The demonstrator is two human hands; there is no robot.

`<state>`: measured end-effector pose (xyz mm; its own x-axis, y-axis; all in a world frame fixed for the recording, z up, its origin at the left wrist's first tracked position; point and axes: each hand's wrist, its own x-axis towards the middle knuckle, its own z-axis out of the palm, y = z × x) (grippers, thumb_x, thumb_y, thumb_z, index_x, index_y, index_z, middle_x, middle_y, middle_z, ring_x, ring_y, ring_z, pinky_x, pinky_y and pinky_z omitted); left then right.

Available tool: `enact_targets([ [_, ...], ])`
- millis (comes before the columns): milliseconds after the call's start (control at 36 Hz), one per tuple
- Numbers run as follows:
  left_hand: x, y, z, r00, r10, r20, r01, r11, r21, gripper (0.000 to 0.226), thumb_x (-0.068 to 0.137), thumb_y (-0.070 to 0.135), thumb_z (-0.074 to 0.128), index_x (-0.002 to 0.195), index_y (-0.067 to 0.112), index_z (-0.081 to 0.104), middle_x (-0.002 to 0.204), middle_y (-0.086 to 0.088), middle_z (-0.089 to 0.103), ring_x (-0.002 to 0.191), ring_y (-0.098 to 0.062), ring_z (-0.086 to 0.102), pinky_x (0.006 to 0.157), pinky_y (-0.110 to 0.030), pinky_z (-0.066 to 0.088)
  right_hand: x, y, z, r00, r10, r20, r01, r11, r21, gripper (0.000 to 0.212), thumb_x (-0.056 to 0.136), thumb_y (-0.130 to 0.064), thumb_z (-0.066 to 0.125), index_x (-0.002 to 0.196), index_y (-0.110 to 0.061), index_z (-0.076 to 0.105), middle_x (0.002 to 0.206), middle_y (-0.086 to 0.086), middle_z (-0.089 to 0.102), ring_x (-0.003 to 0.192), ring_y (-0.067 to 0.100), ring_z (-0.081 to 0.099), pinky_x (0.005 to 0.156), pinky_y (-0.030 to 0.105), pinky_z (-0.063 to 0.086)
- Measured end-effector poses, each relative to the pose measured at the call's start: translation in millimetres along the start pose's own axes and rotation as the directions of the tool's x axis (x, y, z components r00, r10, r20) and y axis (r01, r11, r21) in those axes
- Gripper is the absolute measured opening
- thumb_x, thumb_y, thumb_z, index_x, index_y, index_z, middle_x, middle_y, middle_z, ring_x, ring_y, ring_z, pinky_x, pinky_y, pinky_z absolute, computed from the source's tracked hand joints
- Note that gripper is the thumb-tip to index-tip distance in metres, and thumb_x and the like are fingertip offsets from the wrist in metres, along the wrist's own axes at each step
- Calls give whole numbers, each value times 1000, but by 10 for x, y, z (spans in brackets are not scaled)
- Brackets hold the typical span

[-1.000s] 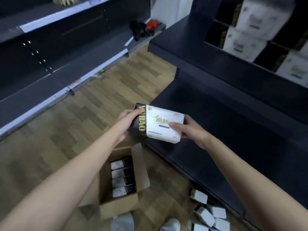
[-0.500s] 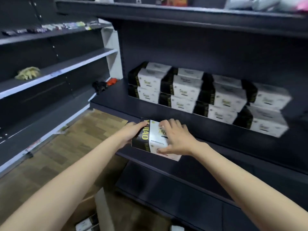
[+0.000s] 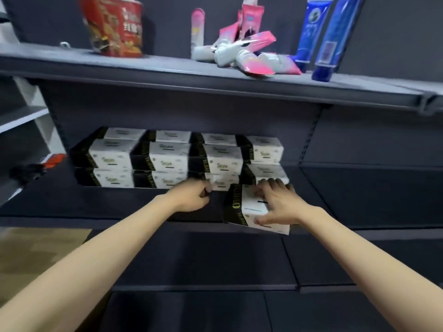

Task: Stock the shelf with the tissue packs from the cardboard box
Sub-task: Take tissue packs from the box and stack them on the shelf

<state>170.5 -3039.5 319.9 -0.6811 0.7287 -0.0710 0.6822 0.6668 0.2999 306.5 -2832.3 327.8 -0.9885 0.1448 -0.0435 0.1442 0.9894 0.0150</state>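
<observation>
A white and black tissue pack (image 3: pixel 249 212) lies at the front edge of the dark middle shelf (image 3: pixel 107 207), slightly overhanging it. My right hand (image 3: pixel 278 202) lies on top of it with fingers over its far edge and thumb at its near side. My left hand (image 3: pixel 194 195) hovers to the left of the pack, fingers curled, holding nothing. Behind them, several stocked tissue packs (image 3: pixel 167 156) stand stacked in two layers along the shelf's back. The cardboard box is out of view.
The upper shelf (image 3: pixel 167 73) carries a red snack tub (image 3: pixel 112 25), pink tubes (image 3: pixel 244 53) and blue tubes (image 3: pixel 323 39). A black and orange object (image 3: pixel 33 170) lies at the middle shelf's left end. Bare shelf stretches right of the stack. Wooden floor (image 3: pixel 36 248) shows lower left.
My view rose from the box on the floor to the shelf. The pack went from both hands up onto the shelf's front edge; my left hand let go and my right stays on it.
</observation>
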Motion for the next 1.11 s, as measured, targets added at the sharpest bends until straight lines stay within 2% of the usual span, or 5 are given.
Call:
enact_targets([
  [306, 527, 261, -113, 991, 134, 13, -135, 990, 42, 28, 96, 30, 47, 123, 23, 50, 124, -2, 53, 109, -21, 52, 91, -33, 47, 410, 541, -92, 991, 115, -70, -117, 993, -26, 63, 94, -40, 53, 148, -30, 22, 158, -6, 17, 145, 18, 14, 117, 45, 8],
  [500, 604, 178, -151, 991, 134, 20, -135, 988, 76, 31, 95, 31, 47, 126, 25, 49, 125, -3, 49, 114, -22, 48, 95, -35, 45, 755, 494, -100, 988, 94, -119, -109, 987, -122, 54, 101, -31, 39, 148, -46, 17, 157, -12, 17, 142, 19, 15, 112, 48, 17],
  [611, 582, 142, -205, 991, 136, 15, -137, 987, 84, 32, 96, 29, 47, 127, 22, 48, 125, -3, 50, 115, -20, 48, 92, -31, 43, 870, 496, -137, 979, 88, -186, -116, 983, -141, 64, 98, -7, 38, 148, -44, 20, 156, -11, 25, 142, 16, 22, 106, 44, 26],
  [861, 489, 34, -267, 996, 95, 2, -94, 991, 94, 34, 95, 27, 48, 129, 21, 48, 129, -2, 48, 114, -20, 50, 90, -28, 42, 1054, 361, 11, 943, 161, -292, -180, 983, -39, 67, 89, 3, 44, 147, -26, 30, 149, 1, 39, 138, 23, 32, 105, 36, 28],
  [1111, 151, -98, -255, 1000, 13, 4, -14, 988, 156, 35, 95, 30, 47, 129, 23, 47, 129, -4, 48, 110, -23, 52, 87, -28, 44, 884, -2, -187, 977, 151, -150, -158, 987, -38, 63, 91, -3, 47, 148, -18, 26, 148, 7, 37, 136, 28, 31, 105, 42, 28],
])
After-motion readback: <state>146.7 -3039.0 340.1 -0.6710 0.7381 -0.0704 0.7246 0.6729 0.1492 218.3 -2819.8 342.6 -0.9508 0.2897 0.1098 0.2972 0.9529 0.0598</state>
